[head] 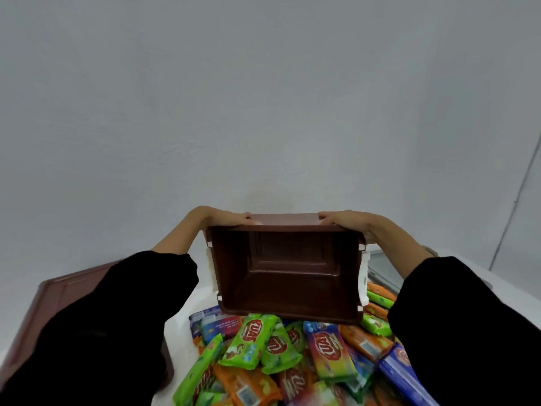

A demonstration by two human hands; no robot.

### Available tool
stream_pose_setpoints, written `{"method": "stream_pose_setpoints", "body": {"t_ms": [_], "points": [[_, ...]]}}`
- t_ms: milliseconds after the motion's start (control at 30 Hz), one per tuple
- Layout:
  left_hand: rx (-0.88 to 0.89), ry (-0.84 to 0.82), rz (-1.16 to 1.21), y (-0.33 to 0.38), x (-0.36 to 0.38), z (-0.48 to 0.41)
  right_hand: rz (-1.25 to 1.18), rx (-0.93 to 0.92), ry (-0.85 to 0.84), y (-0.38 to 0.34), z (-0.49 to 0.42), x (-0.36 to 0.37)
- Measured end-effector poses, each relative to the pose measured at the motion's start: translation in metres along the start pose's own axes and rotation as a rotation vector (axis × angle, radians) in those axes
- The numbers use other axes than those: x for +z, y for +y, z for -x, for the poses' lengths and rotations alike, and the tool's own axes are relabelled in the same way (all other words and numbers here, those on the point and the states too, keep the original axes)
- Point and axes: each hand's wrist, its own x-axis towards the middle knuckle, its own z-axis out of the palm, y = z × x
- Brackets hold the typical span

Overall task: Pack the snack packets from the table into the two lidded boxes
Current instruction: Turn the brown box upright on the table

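A red oval logo with white letters, seemingly "KUAT" though the last letter is unsure, stands on a green packet (pixel 248 341) in the pile mid-counter (pixel 181 317). The same logo shows on a second green packet (pixel 278 353) beside it and on a red-and-yellow packet (pixel 330 350) to the right. Small white print on a blue-and-red packet (pixel 222 325) and a barcode label on an orange packet (pixel 246 388) are too blurred to read.

left hand (pixel 231 219): laid over the upper left corner of the brown box (pixel 287 276), fingers curled on its edge.
right hand (pixel 342 220): set likewise on the upper right corner.
arms: both stretched forward, wrists bared, forearms covered by black sleeves (pixel 117 332).
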Motion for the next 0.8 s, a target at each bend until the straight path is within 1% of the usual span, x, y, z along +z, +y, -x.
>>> {"method": "stream_pose_setpoints", "body": {"t_ms": [67, 200, 400, 533, 800], "points": [[0.034, 0.064, -0.011, 0.002, 0.006, 0.009, -0.016, -0.047, 0.024, 0.0, 0.01, 0.004], [0.078, 0.161, -0.003, 0.005, 0.015, 0.029, 0.047, -0.147, 0.124, 0.002, 0.028, 0.005], [0.097, 0.283, 0.008, 0.032, 0.019, 0.071, 0.018, -0.266, 0.151, 0.007, 0.058, -0.018], [0.074, 0.336, -0.005, 0.064, 0.036, 0.097, 0.0, -0.317, 0.139, 0.026, 0.076, -0.043], [-0.029, 0.419, 0.104, 0.137, 0.102, 0.147, 0.038, -0.42, 0.032, 0.083, 0.127, -0.105]]}}
